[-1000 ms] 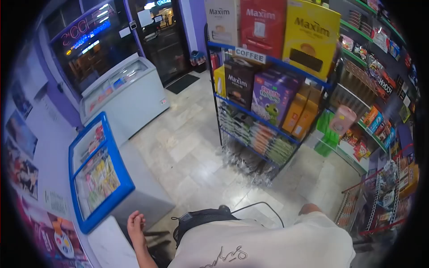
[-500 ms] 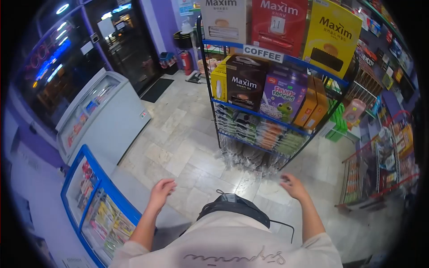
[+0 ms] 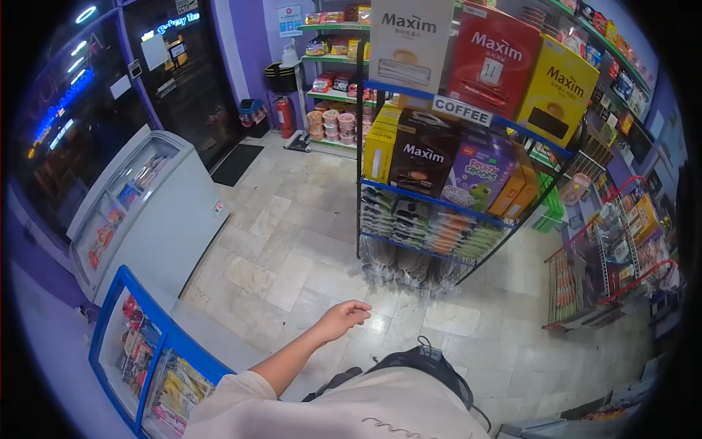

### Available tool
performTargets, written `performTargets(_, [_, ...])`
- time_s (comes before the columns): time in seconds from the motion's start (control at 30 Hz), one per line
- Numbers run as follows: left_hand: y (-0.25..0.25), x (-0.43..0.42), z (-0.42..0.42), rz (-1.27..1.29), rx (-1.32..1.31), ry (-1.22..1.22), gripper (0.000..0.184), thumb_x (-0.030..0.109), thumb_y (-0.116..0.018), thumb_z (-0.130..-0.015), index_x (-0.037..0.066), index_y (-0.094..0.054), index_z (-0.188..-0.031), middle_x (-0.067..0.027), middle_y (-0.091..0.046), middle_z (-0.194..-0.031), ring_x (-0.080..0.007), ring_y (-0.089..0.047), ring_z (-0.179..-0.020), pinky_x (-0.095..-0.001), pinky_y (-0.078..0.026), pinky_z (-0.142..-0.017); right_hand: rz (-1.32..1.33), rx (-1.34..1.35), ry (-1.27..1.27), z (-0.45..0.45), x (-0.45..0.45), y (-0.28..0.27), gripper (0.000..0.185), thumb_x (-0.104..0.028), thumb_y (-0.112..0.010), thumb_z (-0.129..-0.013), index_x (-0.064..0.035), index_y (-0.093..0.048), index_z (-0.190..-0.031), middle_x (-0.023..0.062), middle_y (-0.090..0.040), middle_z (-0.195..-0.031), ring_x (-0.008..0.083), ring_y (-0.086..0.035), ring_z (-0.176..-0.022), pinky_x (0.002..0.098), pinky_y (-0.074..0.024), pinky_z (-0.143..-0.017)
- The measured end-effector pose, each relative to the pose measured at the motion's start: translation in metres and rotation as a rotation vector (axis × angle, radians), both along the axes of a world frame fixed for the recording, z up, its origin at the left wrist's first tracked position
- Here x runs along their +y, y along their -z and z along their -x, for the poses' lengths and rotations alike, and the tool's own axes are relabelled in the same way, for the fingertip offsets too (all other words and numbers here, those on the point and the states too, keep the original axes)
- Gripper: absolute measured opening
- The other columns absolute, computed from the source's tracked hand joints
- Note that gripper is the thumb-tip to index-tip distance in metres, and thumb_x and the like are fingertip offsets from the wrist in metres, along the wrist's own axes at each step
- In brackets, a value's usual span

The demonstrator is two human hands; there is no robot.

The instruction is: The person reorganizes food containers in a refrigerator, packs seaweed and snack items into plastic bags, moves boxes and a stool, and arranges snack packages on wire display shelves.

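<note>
My left hand (image 3: 345,320) hangs out in front of my body over the tiled floor (image 3: 292,256), loosely bent, with nothing in it. It touches nothing. My right hand is out of view. Ahead stands a display rack (image 3: 468,113) labelled COFFEE, with a white Maxim box (image 3: 409,40), a red Maxim box (image 3: 493,55) and a yellow Maxim box (image 3: 559,91) on top. Below them are a dark Maxim box (image 3: 424,154) and a purple Fruity Froops box (image 3: 475,172). Small packets (image 3: 424,223) fill the lower shelf.
On the left are a blue-framed glass-top freezer (image 3: 164,333) and a white chest freezer (image 3: 168,219). A glass door (image 3: 194,88), a dark mat (image 3: 238,164) and a fire extinguisher (image 3: 284,117) are farther back. A red wire rack (image 3: 614,256) stands at right.
My view has shifted, and more of the back shelves shows. My left hand has swung across toward the middle. My right hand has left the view.
</note>
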State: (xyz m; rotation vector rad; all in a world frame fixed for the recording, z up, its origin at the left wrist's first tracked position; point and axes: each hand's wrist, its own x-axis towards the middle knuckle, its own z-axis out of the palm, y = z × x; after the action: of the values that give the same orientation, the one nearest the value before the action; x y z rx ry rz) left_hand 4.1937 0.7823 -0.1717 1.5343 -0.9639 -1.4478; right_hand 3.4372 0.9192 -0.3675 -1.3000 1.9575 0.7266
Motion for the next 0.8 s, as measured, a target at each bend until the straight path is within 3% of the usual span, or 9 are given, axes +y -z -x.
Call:
performTargets(0.17, [0.005,-0.03,-0.001,0.043,-0.031,0.029,0.032,0.025,-0.06,-0.094,0.007,-0.061,-0.12,-0.0009,-0.067,-0.104,-0.0102,-0.06,-0.093,-0.0262,-0.045,-0.08,0.447,-0.127,0.017,-0.018,-0.027,0.024,0.051,-0.042,-0.071,-0.079,-0.0001,-0.064,-0.108,0.0166,-0.068,-0.103,0.0337,-0.064,-0.099,0.0467,-0.0491,-0.087])
performTargets(0.23, [-0.002,-0.054,0.018,0.09,-0.037,0.156,0.032,0.025,-0.06,-0.093,0.006,-0.061,-0.119,-0.0015,-0.068,-0.104,-0.0105,-0.06,-0.092,-0.0263,-0.045,-0.08,0.595,-0.238,0.117,-0.111,-0.057,-0.092,0.048,-0.036,-0.072,-0.08,0.0026,-0.062,-0.106,0.0215,-0.066,-0.101,0.0372,-0.064,-0.095,0.0445,-0.0513,-0.082])
performTargets(0.27, [-0.007,-0.062,0.028,0.126,-0.029,0.154,0.032,0.024,-0.061,-0.093,0.005,-0.06,-0.119,-0.0024,-0.067,-0.105,-0.0111,-0.061,-0.092,-0.0264,-0.045,-0.08,0.572,-0.227,0.133,-0.104,-0.06,-0.086,0.052,-0.042,-0.069,-0.083,-0.0026,-0.062,-0.116,0.0189,-0.065,-0.112,0.036,-0.063,-0.099,0.0446,-0.0497,-0.088])
performTargets(0.33, [-0.018,-0.074,0.049,0.173,-0.032,0.203,0.033,0.024,-0.061,-0.093,0.004,-0.059,-0.12,-0.0042,-0.067,-0.106,-0.0121,-0.061,-0.093,-0.0267,-0.046,-0.081,0.627,-0.215,0.103,-0.132,-0.066,-0.125,0.05,-0.036,-0.073,-0.08,0.0006,-0.062,-0.112,0.0205,-0.067,-0.104,0.0344,-0.065,-0.096,0.0404,-0.0511,-0.083])
performTargets(0.37, [-0.024,-0.077,0.058,0.193,-0.043,0.238,0.034,0.023,-0.061,-0.093,0.003,-0.058,-0.12,-0.005,-0.067,-0.107,-0.0125,-0.061,-0.093,-0.0269,-0.046,-0.082,0.5,-0.242,0.251,-0.134,-0.067,-0.128,0.053,-0.038,-0.073,-0.079,-0.0009,-0.062,-0.115,0.0189,-0.067,-0.107,0.0328,-0.064,-0.098,0.0388,-0.0509,-0.084])
performTargets(0.47, [-0.026,-0.078,0.071,0.201,-0.069,0.386,0.034,0.021,-0.06,-0.093,0.003,-0.057,-0.123,-0.006,-0.066,-0.11,-0.0133,-0.061,-0.094,-0.0279,-0.047,-0.083,0.572,-0.246,0.321,-0.126,-0.03,-0.102,0.054,-0.04,-0.073,-0.078,-0.0027,-0.062,-0.116,0.0165,-0.068,-0.106,0.0316,-0.065,-0.099,0.0382,-0.051,-0.084])
performTargets(0.6, [-0.019,-0.071,0.062,0.13,-0.149,0.442,0.034,0.018,-0.059,-0.093,0.004,-0.055,-0.124,-0.0058,-0.065,-0.112,-0.0131,-0.061,-0.095,-0.0271,-0.046,-0.082,0.344,-0.185,0.428,-0.106,0.042,-0.037,0.06,-0.048,-0.068,-0.079,-0.0048,-0.061,-0.119,0.0163,-0.067,-0.111,0.0342,-0.063,-0.102,0.0407,-0.0489,-0.09])
performTargets(0.7, [-0.016,-0.073,0.057,0.07,-0.14,0.413,0.034,0.018,-0.059,-0.093,0.005,-0.056,-0.124,-0.0051,-0.064,-0.112,-0.0125,-0.061,-0.094,-0.0257,-0.045,-0.08,0.037,-0.168,0.32,-0.087,0.102,0.013,0.064,-0.057,-0.058,-0.082,-0.0033,-0.065,-0.116,0.0215,-0.064,-0.115,0.0379,-0.061,-0.106,0.0418,-0.0468,-0.093])
performTargets(0.8, [-0.02,-0.079,0.057,0.037,-0.181,0.371,0.034,0.019,-0.059,-0.093,0.006,-0.056,-0.124,-0.0048,-0.064,-0.112,-0.0124,-0.061,-0.093,-0.026,-0.045,-0.079,-0.077,-0.17,0.323,-0.09,0.125,0.02,0.063,-0.058,-0.056,-0.082,-0.0014,-0.069,-0.107,0.0219,-0.063,-0.116,0.0383,-0.06,-0.106,0.0422,-0.0466,-0.092])
